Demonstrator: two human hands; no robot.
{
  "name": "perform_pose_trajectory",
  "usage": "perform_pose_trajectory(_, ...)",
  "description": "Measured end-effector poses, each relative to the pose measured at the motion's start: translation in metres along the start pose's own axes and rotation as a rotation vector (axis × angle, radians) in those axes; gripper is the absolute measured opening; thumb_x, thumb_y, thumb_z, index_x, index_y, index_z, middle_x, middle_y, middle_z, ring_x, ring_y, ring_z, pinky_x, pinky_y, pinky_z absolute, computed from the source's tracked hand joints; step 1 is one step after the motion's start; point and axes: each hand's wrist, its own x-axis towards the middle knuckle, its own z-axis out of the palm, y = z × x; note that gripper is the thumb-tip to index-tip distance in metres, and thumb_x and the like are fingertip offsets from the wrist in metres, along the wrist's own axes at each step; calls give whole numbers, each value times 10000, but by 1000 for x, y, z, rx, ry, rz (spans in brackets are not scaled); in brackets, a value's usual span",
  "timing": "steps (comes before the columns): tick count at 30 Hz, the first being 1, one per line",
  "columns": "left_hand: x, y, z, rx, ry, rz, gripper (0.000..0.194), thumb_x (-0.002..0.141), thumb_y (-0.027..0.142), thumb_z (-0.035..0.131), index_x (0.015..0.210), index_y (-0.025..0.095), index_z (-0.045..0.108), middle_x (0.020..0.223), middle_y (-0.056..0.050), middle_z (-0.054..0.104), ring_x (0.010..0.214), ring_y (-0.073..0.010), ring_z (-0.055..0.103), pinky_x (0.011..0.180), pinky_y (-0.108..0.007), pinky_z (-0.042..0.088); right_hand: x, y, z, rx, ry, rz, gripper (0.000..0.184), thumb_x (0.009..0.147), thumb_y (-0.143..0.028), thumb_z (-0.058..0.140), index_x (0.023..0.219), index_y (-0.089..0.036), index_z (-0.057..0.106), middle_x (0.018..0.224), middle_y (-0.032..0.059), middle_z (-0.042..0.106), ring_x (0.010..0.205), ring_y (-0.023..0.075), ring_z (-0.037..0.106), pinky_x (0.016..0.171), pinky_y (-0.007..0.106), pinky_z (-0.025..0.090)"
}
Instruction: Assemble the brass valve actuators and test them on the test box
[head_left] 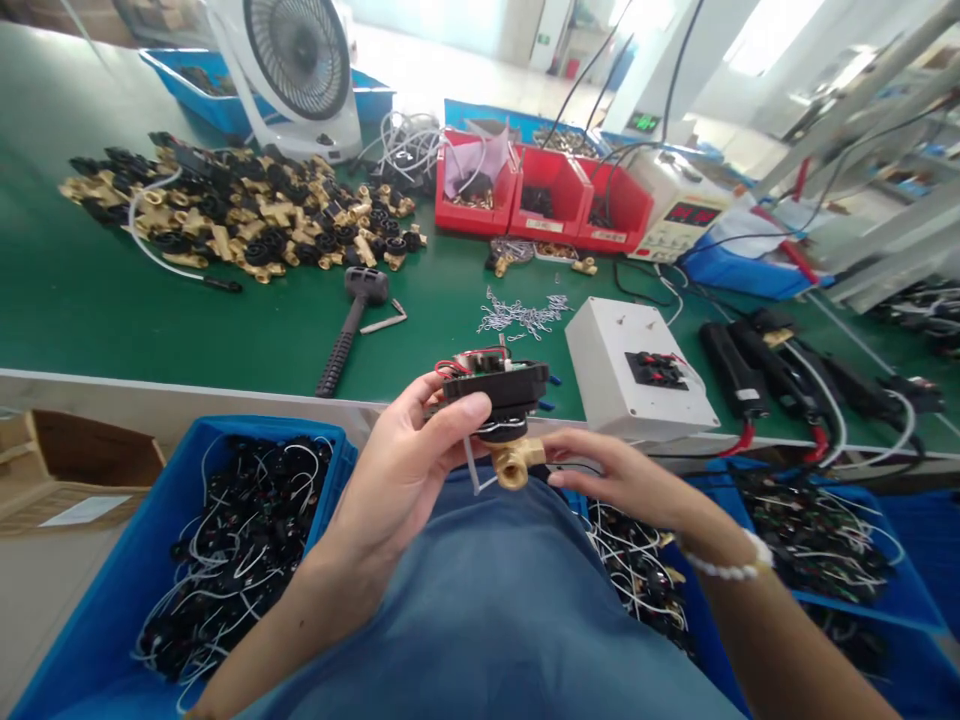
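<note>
My left hand (405, 460) grips a black plastic housing (499, 385) with red wires on top, thumb and fingers wrapped round its left side. Under the housing hangs a brass fitting (516, 462) with a round opening facing me. My right hand (615, 475) pinches the right end of that brass fitting with its fingertips. Both hands hold the part above my lap, just in front of the green bench edge (225, 395). A thin white wire hangs below the housing.
Blue bins (97, 620) of black wired parts stand left and right (907, 590) of my lap. On the bench lie a black mallet (349, 330), a white switch box (637, 375), metal clips (525, 315), a brass-and-black parts pile (240, 210), red bins (551, 195), a fan (296, 70), a meter (679, 210).
</note>
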Motion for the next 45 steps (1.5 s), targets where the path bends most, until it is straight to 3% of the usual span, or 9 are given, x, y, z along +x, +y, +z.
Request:
perform_pose_trajectory(3, 0, 0, -1, -13, -8, 2, 475, 810, 296, 795, 1196, 91, 609, 1109, -149, 752, 924, -259, 761, 738, -309, 635, -3, 38, 41, -240, 51, 90, 456, 914, -238, 672, 1367, -216, 628, 1396, 148, 626, 1257, 304, 616, 1083, 509, 497)
perform_pose_trajectory(9, -1, -2, -3, -16, -62, -12, 523, 841, 379, 784, 1245, 105, 598, 1032, -125, 767, 852, -222, 766, 746, -304, 636, -12, 81, 75, -364, 116, 91, 330, 984, -152, 500, 1222, -203, 724, 1167, 136, 725, 1122, 284, 672, 997, 470, 549)
perform_pose_trajectory(21, -6, 0, 0, 13, -120, -12, 465, 854, 425, 766, 1207, 151, 637, 1011, -89, 779, 873, -231, 777, 744, -289, 639, -17, 94, 88, -318, 144, 38, 266, 1002, -212, 501, 1100, -193, 748, 1037, 134, 717, 992, 261, 686, 904, 410, 569)
perform_pose_trajectory(26, -4, 0, -1, 31, -72, -16, 484, 836, 431, 784, 1217, 156, 670, 1071, -98, 777, 918, -253, 777, 789, -332, 651, -15, 95, 92, -291, 145, 9, 285, 1006, -260, 475, 1068, -193, 745, 1037, 154, 720, 988, 281, 696, 880, 425, 580)
perform_pose_trajectory(32, -11, 8, 3, 95, 3, 7, 425, 859, 448, 766, 1173, 165, 718, 1058, -77, 803, 922, -230, 781, 748, -269, 655, -14, 81, 100, -225, 197, 38, 289, 1006, -319, 493, 1092, -197, 741, 959, 140, 742, 883, 279, 709, 820, 427, 577)
perform_pose_trajectory(35, -14, 16, 2, 245, 85, 6, 382, 901, 477, 717, 1191, 227, 713, 1112, -18, 801, 1086, -249, 749, 838, -293, 661, -21, 65, 87, -131, 263, 53, 208, 984, -333, 573, 1034, -203, 727, 1004, 107, 746, 983, 249, 699, 930, 402, 541)
perform_pose_trajectory(38, -9, 16, 0, 390, 71, 0, 467, 863, 521, 730, 1275, 313, 661, 1134, 63, 792, 1284, -294, 646, 974, -369, 639, -45, 46, 55, 7, 397, 104, 273, 1033, -408, 502, 1126, -203, 657, 930, 58, 726, 882, 181, 699, 843, 327, 556)
perform_pose_trajectory(42, -5, -10, 12, 450, 46, -48, 568, 886, 546, 677, 1394, 317, 565, 1302, 86, 727, 1371, -306, 567, 1076, -390, 577, -104, 4, 0, 358, 889, 15, 318, 926, -532, 680, 955, -222, 619, 745, -39, 578, 616, 89, 541, 596, 236, 472)
perform_pose_trajectory(45, -13, -37, 28, 523, -62, -261, 605, 924, 566, 619, 1437, 258, 530, 1419, -25, 661, 1333, -325, 602, 1048, -420, 585, -154, -40, -30, 474, 1158, -150, 411, 804, -559, 811, 819, -238, 554, 770, -66, 581, 539, 47, 448, 516, 213, 390)
